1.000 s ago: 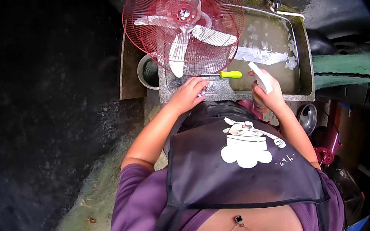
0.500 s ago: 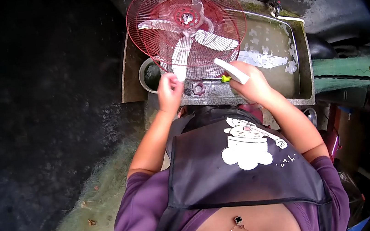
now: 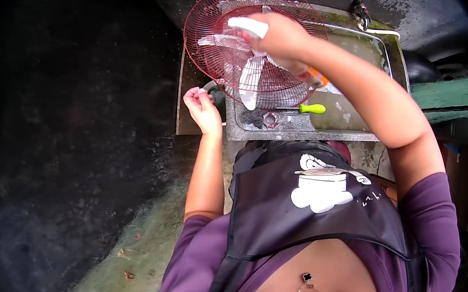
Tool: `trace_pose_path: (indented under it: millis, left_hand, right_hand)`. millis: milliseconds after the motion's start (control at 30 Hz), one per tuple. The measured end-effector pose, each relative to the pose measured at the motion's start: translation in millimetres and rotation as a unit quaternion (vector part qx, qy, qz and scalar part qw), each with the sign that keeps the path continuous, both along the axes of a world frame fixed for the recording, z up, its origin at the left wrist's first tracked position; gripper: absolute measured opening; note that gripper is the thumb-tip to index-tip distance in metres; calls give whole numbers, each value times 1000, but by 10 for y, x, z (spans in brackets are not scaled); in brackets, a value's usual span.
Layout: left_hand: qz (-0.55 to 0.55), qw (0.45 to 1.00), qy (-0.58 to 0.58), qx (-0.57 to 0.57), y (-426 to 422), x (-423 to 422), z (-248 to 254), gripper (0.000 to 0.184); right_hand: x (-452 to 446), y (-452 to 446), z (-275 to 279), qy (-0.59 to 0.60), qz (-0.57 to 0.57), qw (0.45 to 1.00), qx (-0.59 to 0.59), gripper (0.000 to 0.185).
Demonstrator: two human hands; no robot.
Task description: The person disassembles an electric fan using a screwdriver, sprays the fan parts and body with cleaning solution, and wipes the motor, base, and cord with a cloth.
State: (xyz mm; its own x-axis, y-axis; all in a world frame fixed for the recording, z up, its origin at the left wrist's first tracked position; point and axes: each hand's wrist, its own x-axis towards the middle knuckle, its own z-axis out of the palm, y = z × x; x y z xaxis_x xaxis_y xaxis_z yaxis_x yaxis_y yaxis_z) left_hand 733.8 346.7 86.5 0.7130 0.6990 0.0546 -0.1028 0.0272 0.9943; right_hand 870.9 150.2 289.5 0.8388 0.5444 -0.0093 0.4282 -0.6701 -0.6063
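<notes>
A fan with a round red wire guard (image 3: 207, 73) and white blades (image 3: 250, 80) rests on a stone sink edge. Above the guard, my right hand (image 3: 282, 35) is wrapped round a spray bottle with a white trigger head (image 3: 248, 26); its lower part, with an orange patch, shows under my wrist. My left hand (image 3: 203, 112) is off the guard's lower left, fingers loosely curled and apart, with nothing visible in them. A screwdriver with a lime-green handle (image 3: 312, 109) lies on the ledge, beside a dark red knob-like ring (image 3: 270, 120).
Water stands in the stone basin (image 3: 357, 101), right of the fan. A tap (image 3: 360, 14) with a white hose is at its far corner. Behind my left hand is a round tub (image 3: 213, 84), partly hidden. Netting (image 3: 120, 265) lies on the floor at the lower left.
My right hand has moved up and left with the spray bottle, from the guard's lower right to over the fan. My left hand has drawn away from the guard. The screwdriver handle is now uncovered.
</notes>
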Motion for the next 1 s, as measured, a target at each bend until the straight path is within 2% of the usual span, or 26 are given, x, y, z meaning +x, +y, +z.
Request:
trace_pose_path:
  millis: [100, 200, 300, 367, 433, 500, 567, 600, 633, 700, 767, 833, 900, 1000]
  left_hand:
    - [-6, 1000, 12, -18, 24, -98, -77, 14]
    - [14, 1000, 9, -13, 86, -195, -149, 15]
    - [27, 999, 18, -31, 120, -249, -204, 15]
    - [31, 999, 30, -16, 129, -252, -209, 15]
    - [26, 999, 9, -43, 123, -244, -193, 15]
    - [20, 999, 12, -40, 126, -226, -149, 15]
    - [17, 999, 17, -41, 135, -238, -144, 15]
    - [21, 999, 11, -35, 158, -242, -148, 14]
    - [25, 999, 5, -29, 179, -248, -150, 13]
    - [32, 999, 1, -37, 221, -271, -161, 13]
    - [41, 999, 3, -36, 262, -318, -141, 12]
    - [42, 999, 5, -30, 326, -368, -157, 12]
    - [68, 997, 26, -17, 369, -410, -131, 11]
    - [64, 997, 20, -35, 450, -421, -131, 11]
  right_hand:
    - [351, 32, 163, -2, -56, 993, -102, 37]
    - [528, -37, 194, 21, -47, 998, -41, 35]
    - [492, 33, 344, -3, 21, 998, -59, 35]
    - [542, 91, 295, -10, 17, 998, -56, 36]
    - [652, 136, 212, -134, 16, 991, 6, 29]
    - [747, 113, 297, -71, -53, 994, -65, 35]
    - [551, -79, 760, -175, 79, 974, -122, 33]
    - [639, -100, 684, -152, -5, 980, -128, 33]
    - [995, -323, 261, -261, -5, 964, -46, 35]
    - [687, -448, 793, -149, 3, 961, -234, 38]
    - [371, -608, 1109, -110, 31, 966, -231, 42]
    - [972, -1248, 331, -146, -105, 974, -134, 24]
    - [729, -1468, 535, 16, -136, 978, -160, 30]
    - [211, -1554, 655, -7, -142, 965, -221, 30]
